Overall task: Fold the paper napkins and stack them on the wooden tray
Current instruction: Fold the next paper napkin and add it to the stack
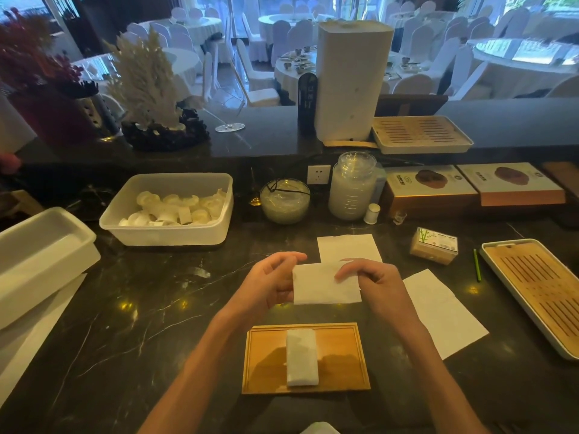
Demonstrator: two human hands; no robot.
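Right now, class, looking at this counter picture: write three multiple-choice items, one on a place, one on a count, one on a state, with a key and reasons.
1. Where does the folded white paper napkin lie?
A. on the flat wooden tray
B. in the clear plastic tub
C. on the slatted tray

2. How many unfolded white napkins lie flat on the dark marble counter?
A. none
B. two
C. five

3. What state is the white napkin in the hands in?
A. crumpled in a ball
B. torn in pieces
C. held flat above the counter

Key: 1 A, it rests mid-tray. 2 B, one napkin behind the hands and one to the right. 3 C, the left hand and right hand pinch its sides.
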